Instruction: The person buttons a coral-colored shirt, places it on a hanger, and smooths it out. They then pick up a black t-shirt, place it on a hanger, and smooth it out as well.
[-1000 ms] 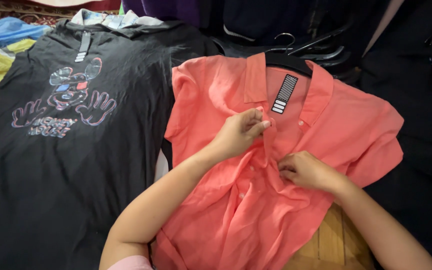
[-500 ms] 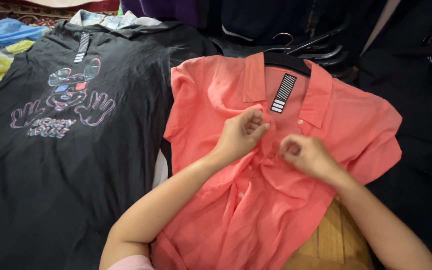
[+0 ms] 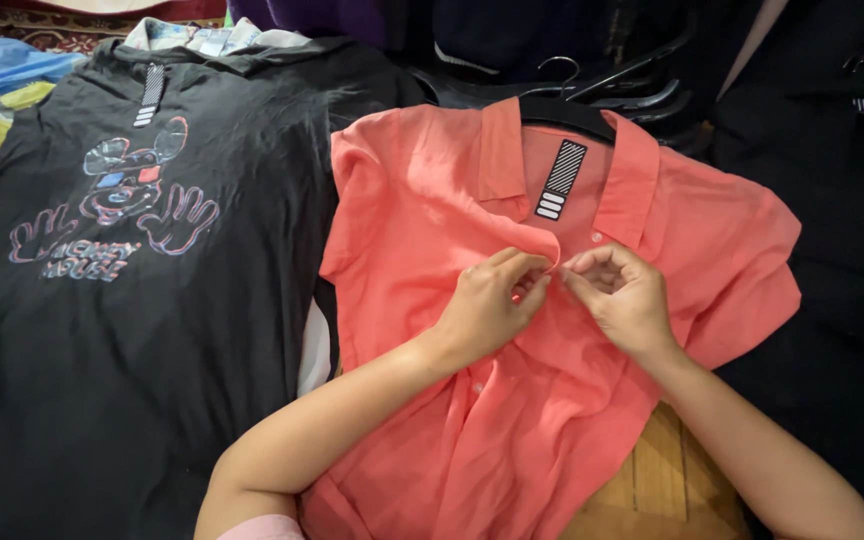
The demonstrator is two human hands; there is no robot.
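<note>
On a garment-strewn surface, coral shirt point(image 3: 422, 200) beside black T-shirt point(image 3: 142, 330), wooden board point(image 3: 664, 480) beneath.

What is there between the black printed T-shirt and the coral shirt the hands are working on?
In the head view, a narrow strip of white cloth shows between the black printed T-shirt and the coral collared shirt.

A single head-worn camera looks steeply down, close over the hands and the laid-out garments.

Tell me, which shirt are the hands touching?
The coral-pink collared shirt on the hanger; both hands pinch its front. The black T-shirt with the cartoon print lies untouched beside it.
</note>
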